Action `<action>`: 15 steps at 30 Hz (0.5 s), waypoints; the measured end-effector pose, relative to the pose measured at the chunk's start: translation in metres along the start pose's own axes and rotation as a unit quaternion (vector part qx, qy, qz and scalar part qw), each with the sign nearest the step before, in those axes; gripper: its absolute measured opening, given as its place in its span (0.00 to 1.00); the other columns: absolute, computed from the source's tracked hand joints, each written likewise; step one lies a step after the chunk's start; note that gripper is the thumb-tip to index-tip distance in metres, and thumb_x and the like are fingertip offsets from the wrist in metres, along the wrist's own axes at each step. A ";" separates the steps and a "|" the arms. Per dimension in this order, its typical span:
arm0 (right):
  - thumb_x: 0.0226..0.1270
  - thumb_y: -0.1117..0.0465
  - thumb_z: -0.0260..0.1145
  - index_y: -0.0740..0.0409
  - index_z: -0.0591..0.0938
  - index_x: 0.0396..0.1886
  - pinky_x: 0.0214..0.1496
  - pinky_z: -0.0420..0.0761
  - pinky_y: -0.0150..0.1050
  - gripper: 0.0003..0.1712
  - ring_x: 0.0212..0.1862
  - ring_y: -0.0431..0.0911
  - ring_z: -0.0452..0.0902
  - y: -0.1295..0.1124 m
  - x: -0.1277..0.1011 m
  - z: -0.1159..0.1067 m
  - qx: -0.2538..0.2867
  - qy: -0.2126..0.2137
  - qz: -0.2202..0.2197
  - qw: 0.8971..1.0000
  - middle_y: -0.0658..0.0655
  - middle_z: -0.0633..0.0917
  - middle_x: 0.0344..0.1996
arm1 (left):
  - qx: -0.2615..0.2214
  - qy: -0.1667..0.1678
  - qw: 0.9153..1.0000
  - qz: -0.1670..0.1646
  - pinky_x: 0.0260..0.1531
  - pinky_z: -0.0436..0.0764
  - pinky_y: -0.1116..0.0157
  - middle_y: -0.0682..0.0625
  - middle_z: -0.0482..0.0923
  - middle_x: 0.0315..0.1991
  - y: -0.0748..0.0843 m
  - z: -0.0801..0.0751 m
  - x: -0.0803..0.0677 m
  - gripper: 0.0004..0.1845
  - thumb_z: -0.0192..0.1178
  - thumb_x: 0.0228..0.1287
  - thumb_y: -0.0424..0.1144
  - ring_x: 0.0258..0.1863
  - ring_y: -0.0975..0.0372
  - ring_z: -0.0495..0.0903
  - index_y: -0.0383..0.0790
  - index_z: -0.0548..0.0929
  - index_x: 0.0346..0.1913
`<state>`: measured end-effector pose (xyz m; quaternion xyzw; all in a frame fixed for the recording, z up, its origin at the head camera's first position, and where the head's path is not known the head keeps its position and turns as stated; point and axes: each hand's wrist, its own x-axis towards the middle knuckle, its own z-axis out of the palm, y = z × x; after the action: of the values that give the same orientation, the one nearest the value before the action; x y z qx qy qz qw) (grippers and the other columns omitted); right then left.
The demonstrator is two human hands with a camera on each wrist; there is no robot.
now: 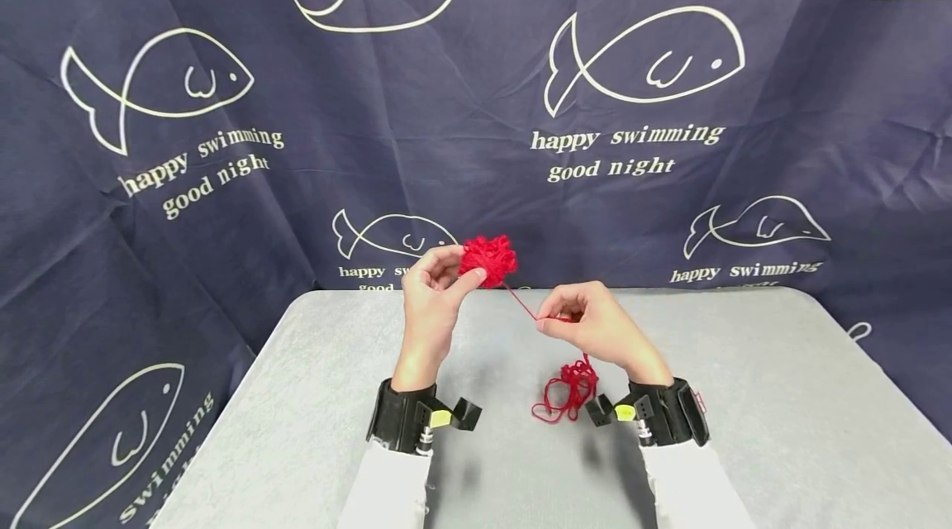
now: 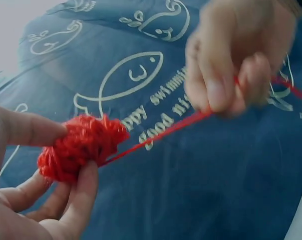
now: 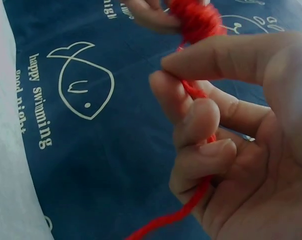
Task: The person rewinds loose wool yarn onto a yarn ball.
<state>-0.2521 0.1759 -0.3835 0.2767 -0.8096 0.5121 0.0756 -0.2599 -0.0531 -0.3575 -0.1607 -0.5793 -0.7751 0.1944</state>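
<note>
Left hand [image 1: 430, 297] grip on yarn ball [image 1: 488, 259], right hand [image 3: 231, 130] pinching strand [image 2: 161, 132]

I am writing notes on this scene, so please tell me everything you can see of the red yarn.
The red yarn is a small, fuzzy, loosely wound ball, woolly in look. The left hand holds it above the grey table, thumb and fingers around it. One taut strand runs from the ball to the right hand, which pinches it between thumb and forefinger. Below that hand the strand hangs down into a loose tangle of loops that seems to lie on the table.
</note>
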 end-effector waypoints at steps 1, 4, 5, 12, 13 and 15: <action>0.58 0.70 0.73 0.53 0.87 0.30 0.27 0.76 0.34 0.07 0.24 0.43 0.77 -0.002 0.000 0.000 -0.005 -0.006 -0.004 1.000 0.49 0.84 0.23 | 0.020 0.010 1.000 0.002 0.40 0.80 0.70 0.48 0.83 0.38 -0.001 -0.001 0.001 0.17 0.68 0.52 0.20 0.37 0.60 0.81 0.24 0.82 0.47; 0.58 0.70 0.73 0.52 0.87 0.30 0.27 0.76 0.34 0.08 0.24 0.43 0.77 -0.007 -0.002 -0.001 -0.010 -0.019 -0.020 1.000 0.48 0.83 0.23 | 0.090 0.025 0.995 0.016 0.38 0.80 0.70 0.45 0.83 0.39 -0.005 -0.003 0.002 0.16 0.69 0.52 0.22 0.37 0.58 0.80 0.27 0.83 0.46; 0.58 0.71 0.73 0.52 0.87 0.30 0.26 0.76 0.34 0.08 0.24 0.43 0.77 -0.009 -0.003 -0.001 -0.009 -0.022 -0.026 0.999 0.48 0.83 0.23 | 0.110 0.025 0.993 0.024 0.38 0.81 0.71 0.44 0.83 0.40 -0.007 -0.004 0.003 0.15 0.69 0.52 0.23 0.37 0.57 0.80 0.28 0.84 0.46; 0.58 0.72 0.74 0.53 0.88 0.31 0.26 0.77 0.34 0.09 0.24 0.43 0.77 -0.021 -0.007 -0.006 0.039 -0.020 -0.030 0.999 0.51 0.84 0.25 | 0.215 -0.003 0.975 0.065 0.38 0.87 0.64 0.41 0.84 0.41 -0.020 -0.006 0.004 0.14 0.70 0.53 0.24 0.36 0.52 0.84 0.29 0.83 0.44; 0.58 0.71 0.74 0.53 0.88 0.31 0.26 0.76 0.34 0.08 0.24 0.44 0.76 -0.022 -0.008 -0.007 0.041 -0.017 -0.028 0.999 0.52 0.84 0.25 | 0.228 -0.006 0.971 0.065 0.39 0.87 0.62 0.41 0.84 0.41 -0.021 -0.006 0.004 0.14 0.70 0.52 0.24 0.36 0.52 0.85 0.30 0.84 0.43; 0.59 0.71 0.74 0.53 0.88 0.31 0.25 0.75 0.34 0.08 0.24 0.44 0.75 -0.024 -0.009 -0.008 0.044 -0.009 -0.027 0.999 0.52 0.84 0.24 | 0.259 -0.016 0.963 0.067 0.39 0.88 0.59 0.43 0.85 0.39 -0.023 -0.006 0.002 0.14 0.71 0.51 0.25 0.36 0.53 0.86 0.32 0.84 0.42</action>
<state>-0.2336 0.1781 -0.3646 0.3061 -0.7792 0.5425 0.0699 -0.2730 -0.0536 -0.3771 -0.1556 -0.7510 -0.5812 0.2721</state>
